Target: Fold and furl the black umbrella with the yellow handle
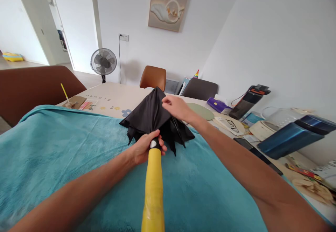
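Grips umbrella (145, 114) in left hand (145, 148) over blanket (86, 144), left of blue bottle (291, 139); can't tell grip of right hand (178, 107) at canopy (140, 116).

We're up on the wearer's head, looking forward and down, close over left hand (143, 148) and right hand (177, 106), out to the far wall (126, 7).

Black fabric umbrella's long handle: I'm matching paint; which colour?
Long yellow handle, clearest in the head view.

umbrella (141, 114) beyond left hand (143, 148): thin cloth, slight sheen | handle (153, 190) nearer than left hand: glossy, plastic-looking | blanket (78, 148) under left hand: matt, fleecy cloth | blue bottle (290, 139) right of right hand (176, 106): glossy, metallic-looking
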The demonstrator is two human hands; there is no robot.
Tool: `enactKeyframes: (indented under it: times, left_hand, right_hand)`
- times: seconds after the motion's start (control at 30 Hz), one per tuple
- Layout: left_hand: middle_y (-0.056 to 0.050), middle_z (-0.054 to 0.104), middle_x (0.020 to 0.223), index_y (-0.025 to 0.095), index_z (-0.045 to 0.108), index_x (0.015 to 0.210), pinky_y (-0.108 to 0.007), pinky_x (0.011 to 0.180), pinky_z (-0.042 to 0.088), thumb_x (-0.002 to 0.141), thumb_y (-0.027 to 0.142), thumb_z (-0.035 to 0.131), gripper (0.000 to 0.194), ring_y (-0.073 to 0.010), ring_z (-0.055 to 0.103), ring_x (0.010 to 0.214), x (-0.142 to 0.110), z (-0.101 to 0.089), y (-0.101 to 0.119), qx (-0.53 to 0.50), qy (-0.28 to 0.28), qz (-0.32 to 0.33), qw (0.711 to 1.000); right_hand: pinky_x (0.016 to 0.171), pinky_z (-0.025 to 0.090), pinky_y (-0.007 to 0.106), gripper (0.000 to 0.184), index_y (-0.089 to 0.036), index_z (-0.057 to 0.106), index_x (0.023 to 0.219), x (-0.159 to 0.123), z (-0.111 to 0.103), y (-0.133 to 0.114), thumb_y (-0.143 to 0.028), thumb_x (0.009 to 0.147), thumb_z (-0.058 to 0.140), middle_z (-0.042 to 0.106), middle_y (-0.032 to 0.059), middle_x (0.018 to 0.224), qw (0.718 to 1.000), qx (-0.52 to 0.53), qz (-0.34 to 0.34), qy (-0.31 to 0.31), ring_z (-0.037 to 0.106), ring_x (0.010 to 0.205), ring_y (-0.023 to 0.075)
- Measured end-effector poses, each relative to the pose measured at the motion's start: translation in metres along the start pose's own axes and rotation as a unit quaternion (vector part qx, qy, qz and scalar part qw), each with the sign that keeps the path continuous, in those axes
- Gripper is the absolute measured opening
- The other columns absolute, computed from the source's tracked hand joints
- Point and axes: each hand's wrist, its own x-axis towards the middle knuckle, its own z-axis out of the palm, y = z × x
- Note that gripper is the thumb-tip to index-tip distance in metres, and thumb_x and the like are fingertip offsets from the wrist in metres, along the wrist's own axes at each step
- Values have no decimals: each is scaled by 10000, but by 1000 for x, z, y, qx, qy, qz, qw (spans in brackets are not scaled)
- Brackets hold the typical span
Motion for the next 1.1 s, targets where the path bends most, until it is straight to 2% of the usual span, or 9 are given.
enactKeyframes:
  times: [0.1, 0.23, 0.43, 0.6, 0.73, 0.8, 0.9, 1.0, 1.1]
  left_hand:
    - [3, 548, 566, 138, 511, 704, -254, 511, 518, 865, 320, 476, 246, -138, 604, 539, 0, 0, -3, -21, -7, 19, 1000]
    - [-47, 577, 579, 122, 507, 651, -334, 539, 531, 853, 321, 487, 284, -209, 635, 590, 5, -4, -19, 56, 3, -18, 998]
    - [-64, 583, 588, 103, 525, 632, -361, 566, 531, 852, 337, 477, 325, -216, 636, 587, 9, -10, -23, 85, 4, -33, 996]
    - [-64, 588, 587, 106, 512, 612, -378, 576, 526, 835, 342, 499, 324, -220, 636, 582, 7, -9, -21, 95, 3, -34, 995]
    - [-67, 585, 565, 104, 510, 594, -365, 569, 520, 833, 334, 491, 333, -217, 634, 575, 6, -7, -20, 105, 10, -40, 994]
    - [-68, 587, 561, 106, 510, 592, -363, 575, 518, 827, 339, 497, 331, -218, 635, 577, 6, -7, -20, 108, 11, -37, 993]
    - [-71, 587, 558, 106, 513, 589, -365, 590, 518, 817, 351, 506, 335, -220, 636, 584, 6, -9, -21, 110, 4, -34, 993]
    - [-76, 590, 561, 107, 510, 586, -363, 591, 521, 799, 373, 533, 341, -224, 637, 589, 6, -11, -22, 111, -5, -32, 993]
    - [-80, 602, 593, 107, 513, 604, -366, 595, 523, 784, 381, 558, 331, -227, 639, 605, 6, -11, -22, 104, -14, -26, 994]
  right_hand:
    - [658, 388, 241, 134, -151, 626, 759, -3, -17, 44, -226, 750, 516, 655, 50, 815, 992, 29, 103, 70, 562, 727, 151]
    - [544, 357, 221, 186, -139, 612, 697, -11, -6, 78, -308, 751, 554, 624, 41, 665, 970, 107, 216, 21, 521, 588, 120]
    - [521, 379, 228, 397, -127, 598, 770, 3, 24, 75, -511, 797, 501, 631, 85, 702, 947, 171, 273, 9, 569, 619, 148]
    - [610, 431, 287, 589, -115, 618, 846, 30, 35, 65, -667, 755, 434, 652, 146, 817, 963, 65, 262, -9, 615, 781, 249]
    - [771, 420, 377, 715, -67, 570, 1060, 40, 50, 63, -667, 672, 533, 601, 224, 1066, 957, -20, 288, -19, 554, 1010, 360]
    - [774, 420, 375, 667, -61, 561, 1071, 40, 57, 66, -549, 625, 649, 592, 225, 1081, 949, 16, 315, -25, 551, 1013, 358]
    - [650, 442, 308, 411, -99, 600, 920, 36, 58, 75, -333, 601, 710, 642, 149, 894, 933, 103, 343, -34, 606, 829, 272]
    - [518, 412, 257, 171, -134, 577, 759, 28, 44, 85, -259, 670, 654, 598, 59, 653, 925, 160, 345, -9, 559, 597, 170]
    - [466, 390, 237, 161, -144, 526, 643, 14, 25, 94, -243, 698, 640, 486, -6, 495, 911, 236, 336, 21, 467, 465, 113]
